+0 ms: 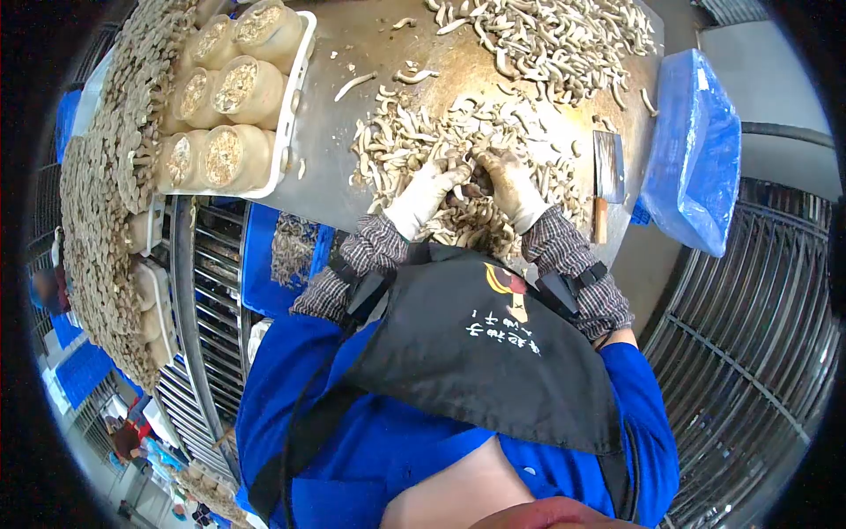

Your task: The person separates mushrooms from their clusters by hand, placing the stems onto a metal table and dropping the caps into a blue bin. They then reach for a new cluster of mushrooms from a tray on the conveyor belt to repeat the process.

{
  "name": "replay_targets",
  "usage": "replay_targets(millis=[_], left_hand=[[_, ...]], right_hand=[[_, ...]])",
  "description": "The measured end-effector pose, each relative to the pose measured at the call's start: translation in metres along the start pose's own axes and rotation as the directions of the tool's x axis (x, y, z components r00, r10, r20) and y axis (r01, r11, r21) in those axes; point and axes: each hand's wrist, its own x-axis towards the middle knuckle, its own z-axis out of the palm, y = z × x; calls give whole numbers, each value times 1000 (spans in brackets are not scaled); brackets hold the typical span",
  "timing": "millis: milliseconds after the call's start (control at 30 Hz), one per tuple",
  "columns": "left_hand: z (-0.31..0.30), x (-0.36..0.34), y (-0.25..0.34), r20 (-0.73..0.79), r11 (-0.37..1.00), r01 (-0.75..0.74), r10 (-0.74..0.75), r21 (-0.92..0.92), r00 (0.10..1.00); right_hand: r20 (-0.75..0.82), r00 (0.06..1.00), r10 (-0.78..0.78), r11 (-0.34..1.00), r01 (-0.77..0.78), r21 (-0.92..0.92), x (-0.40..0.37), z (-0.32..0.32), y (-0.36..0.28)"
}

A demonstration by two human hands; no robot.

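A loose heap of small pale-stemmed, brown-capped mushrooms [388,132] lies on the metal table [326,181] in front of me. My left hand [425,194], in a white glove, has its fingers curled round some mushrooms at the heap's near side. Close beside it, my right hand [513,187], gloved too and stained at the fingers, is closed on mushrooms with dark caps. The fingertips of both hands are partly hidden among the mushrooms. Right of the heap lies a cleaver [608,166] with a wooden handle, touched by neither hand.
A second mushroom pile [564,44] spreads across the far side. At left, a white tray [286,132] holds several bottles [236,159] of pale crumbly material, with mushroom clusters [115,185] beyond. A blue plastic bag [692,150] hangs off the right edge. A blue crate [264,282] sits below left.
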Motion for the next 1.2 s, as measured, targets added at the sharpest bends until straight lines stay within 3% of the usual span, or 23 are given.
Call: replay_targets(millis=[67,100,167,267,300,333,367,400,433,467,567,633,767,800,833,900,933,967,1000,1033,1067,1100,1200], left_hand=[[2,2,-14,-21,998,-58,58,-16,998],[5,1,-20,-93,990,-77,67,-114,993],[5,1,-23,-168,972,-104,68,-212,983],[-5,3,-22,-231,980,-187,167,-65,959],[-8,4,-20,-254,987,-131,149,89,955],[-10,4,-16,-280,969,-66,134,238,951],[-11,3,-6,-307,793,80,139,605,941],[-12,4,-11,-315,795,83,139,601,939],[-13,5,-22,-208,623,-17,287,782,935],[-15,6,-36,-69,403,-108,399,909,914],[-22,13,-45,2,372,-156,382,915,924],[-23,13,-44,35,313,-166,386,935,922],[-43,36,-81,-54,552,-70,206,831,977],[-49,41,-95,-42,647,-55,134,761,990],[-29,22,-33,57,744,-15,-31,668,998],[-17,6,-25,55,849,-58,34,525,998],[-17,1,-21,103,915,-136,104,379,989],[-32,7,-37,153,984,24,-51,175,987],[-45,10,-33,163,969,-146,115,200,980],[-59,13,-35,67,974,-204,198,98,978],[-73,15,-36,-35,963,-270,270,3,962],[-81,15,-19,-134,933,-128,87,-336,987],[-145,31,-2,-289,854,-311,200,-417,936]], right_hand=[[92,984,-152,972,166,-165,-5,9,-20],[-53,990,134,980,-124,157,-6,19,-38],[-22,716,698,480,-445,756,-8,37,-70],[-128,806,578,597,-311,740,0,18,-38],[-20,934,356,809,-298,506,-7,5,-31],[-15,933,360,809,-304,504,-11,8,-34],[6,976,217,969,-216,121,-15,11,-45],[86,992,88,960,-61,-274,-20,15,-57],[111,988,111,968,-82,-236,-27,29,-77],[136,968,210,898,-136,-419,-31,33,-98],[144,969,203,856,-104,-506,-27,32,-80],[25,999,35,865,-18,-502,-26,33,-62],[1,979,204,967,-201,-159,-18,43,-67],[-28,993,116,987,-119,-112,-13,42,-59],[-85,993,87,992,-95,-89,-1,38,-55],[-262,963,56,983,-98,-153,17,28,-79],[-264,964,-22,984,-26,-178,32,7,-86],[-15,822,-569,563,377,-735,71,-53,-41],[-194,946,-260,780,88,-620,87,-78,-67],[-218,917,-335,942,317,-113,101,-78,-105],[-297,949,110,676,148,722,120,-97,-96],[-295,942,160,693,106,713,129,-113,-80],[-222,937,270,900,-164,403,140,-102,-23]])
